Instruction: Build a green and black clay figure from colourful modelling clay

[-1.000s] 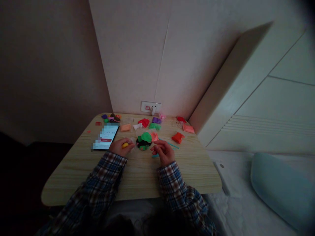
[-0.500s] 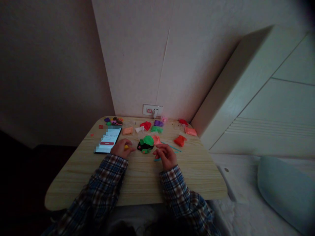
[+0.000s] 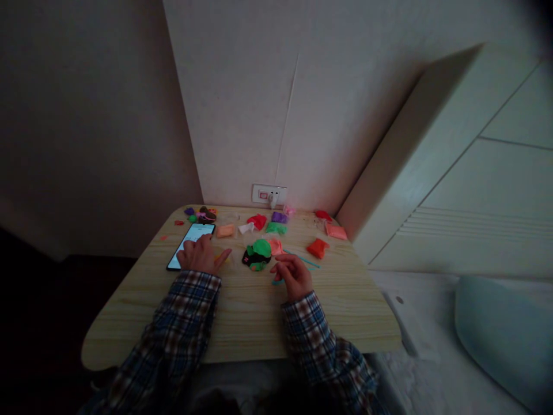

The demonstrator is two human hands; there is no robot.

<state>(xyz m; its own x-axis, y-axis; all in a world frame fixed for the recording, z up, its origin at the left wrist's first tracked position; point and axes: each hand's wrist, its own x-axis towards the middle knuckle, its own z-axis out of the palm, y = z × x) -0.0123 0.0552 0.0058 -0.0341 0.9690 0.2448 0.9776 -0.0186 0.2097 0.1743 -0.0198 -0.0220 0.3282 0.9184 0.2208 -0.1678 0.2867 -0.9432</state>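
My left hand [image 3: 201, 255] rests over a lit phone [image 3: 190, 237], fingers on its screen and thumb spread out to the right. Partly hidden by that thumb is a small yellow piece [image 3: 222, 259] in what looks like clear wrapping. My right hand [image 3: 294, 275] hovers just right of a black and green clay figure [image 3: 258, 253], thumb and fingertips brought together; whatever they pinch, if anything, is too small to make out. A teal stick [image 3: 277, 282] shows beneath its fingers, and a longer teal stick [image 3: 302, 257] lies behind it.
Along the back lie several clay packets, among them a peach packet [image 3: 225, 230], a green packet [image 3: 276, 228] and a purple packet [image 3: 279, 217]. An orange packet [image 3: 318, 248] lies at right. Small clay figures [image 3: 206, 215] stand at back left. A wall socket [image 3: 269, 195] holds a plug.
My left hand has let go of the yellow piece and moved left onto the phone, its fingers spreading. My right hand has kept almost the same place and shape.
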